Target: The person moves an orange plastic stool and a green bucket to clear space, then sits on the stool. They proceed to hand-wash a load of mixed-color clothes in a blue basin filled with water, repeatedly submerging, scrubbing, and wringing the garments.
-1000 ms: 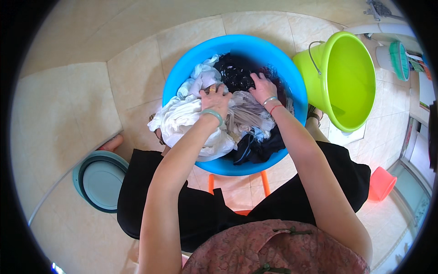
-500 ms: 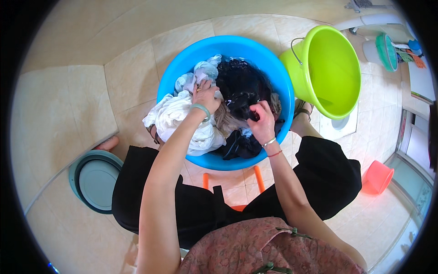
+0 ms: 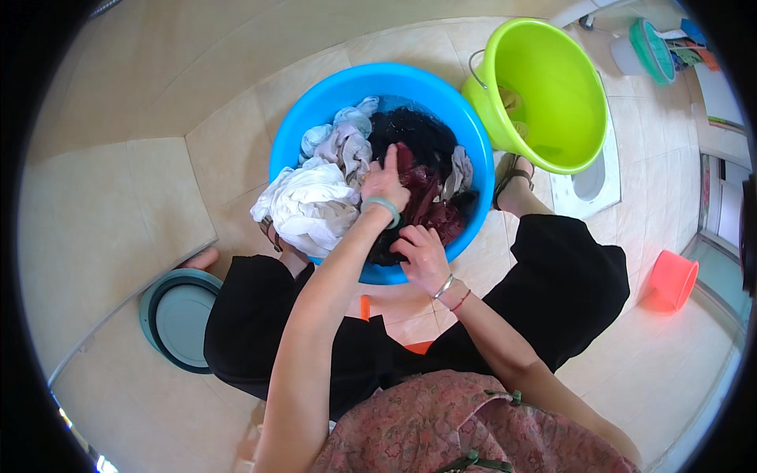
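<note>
Wet laundry fills a large blue tub (image 3: 311,98) between my feet. My left hand (image 3: 385,185), a pale green bangle at its wrist, lies over the middle of the pile. Its index finger stretches toward a dark red garment (image 3: 426,189), touching the cloth. At the tub's near rim my right hand (image 3: 426,256) has curled fingers on a black garment (image 3: 385,246); the fingertips are partly hidden. White cloth (image 3: 303,206) heaps over the left rim, with pale grey-blue cloth (image 3: 341,134) behind it. More black cloth (image 3: 418,130) lies in water at the back.
A lime-green bucket (image 3: 544,94) tilts beside the tub's right side, with some cloth inside. Behind my right foot is a white floor fixture (image 3: 587,185). A grey-green basin (image 3: 185,319) lies at left, a pink container (image 3: 673,280) at right. Beneath me shows an orange stool (image 3: 364,307).
My left hand has moved right, off the pale cloth onto the dark laundry. My right hand has come nearer to me, to the near rim. Dark red cloth now shows on top.
</note>
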Demonstrator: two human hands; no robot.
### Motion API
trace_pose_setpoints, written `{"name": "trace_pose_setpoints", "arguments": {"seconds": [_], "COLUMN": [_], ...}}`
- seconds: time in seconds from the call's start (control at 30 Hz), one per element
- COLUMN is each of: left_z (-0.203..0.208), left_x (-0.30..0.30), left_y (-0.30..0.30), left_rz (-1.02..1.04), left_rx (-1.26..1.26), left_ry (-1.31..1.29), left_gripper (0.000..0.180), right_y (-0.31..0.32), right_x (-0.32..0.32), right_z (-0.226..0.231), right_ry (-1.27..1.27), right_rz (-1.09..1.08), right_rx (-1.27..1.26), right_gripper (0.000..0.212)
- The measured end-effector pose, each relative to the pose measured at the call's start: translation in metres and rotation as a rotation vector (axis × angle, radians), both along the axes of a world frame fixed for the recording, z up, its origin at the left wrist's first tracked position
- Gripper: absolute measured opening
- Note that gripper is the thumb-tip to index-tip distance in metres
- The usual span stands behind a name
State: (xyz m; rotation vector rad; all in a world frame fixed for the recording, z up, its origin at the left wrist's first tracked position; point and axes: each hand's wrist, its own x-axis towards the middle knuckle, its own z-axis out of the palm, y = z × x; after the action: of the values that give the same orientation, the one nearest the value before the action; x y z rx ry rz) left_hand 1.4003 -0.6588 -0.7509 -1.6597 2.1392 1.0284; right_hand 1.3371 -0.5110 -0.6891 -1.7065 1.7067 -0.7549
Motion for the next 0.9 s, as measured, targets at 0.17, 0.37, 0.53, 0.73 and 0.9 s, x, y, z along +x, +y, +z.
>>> {"name": "trace_pose_setpoints", "arguments": {"seconds": [0.17,0.37,0.53,0.73,0.9], "left_z": [-0.005,0.023,0.089,0.132,0.121], "left_x": [0.037,0.052,0.046,0.038,0.049], "left_y": [0.01,0.022,0.038,0.057,0.036], "left_rz": [0.154,0.469,0.486,0.18,0.173], "left_rx": [-0.028,0.165,0.302,0.521,0.658], "left_ry": [0.309,0.691,0.916,0.964,1.032], "left_gripper": [0.064,0.056,0.051,0.054,0.058], "right_y": [0.029,0.044,-0.003,0.002,0.021], "right_x": [0.004,-0.007,-0.024,-0.029,-0.008], "right_z": [-0.02,-0.061,-0.031,-0.055,-0.054], "right_ry": [-0.163,-0.778,-1.159,-1.522,-1.38], "right_rz": [-0.025,-0.765,-1.012,-1.009,-1.157], "right_rx": [0.07,0.25,0.485,0.35,0.177], "right_gripper": [0.024,0.022,0.054,0.032,0.019]}}
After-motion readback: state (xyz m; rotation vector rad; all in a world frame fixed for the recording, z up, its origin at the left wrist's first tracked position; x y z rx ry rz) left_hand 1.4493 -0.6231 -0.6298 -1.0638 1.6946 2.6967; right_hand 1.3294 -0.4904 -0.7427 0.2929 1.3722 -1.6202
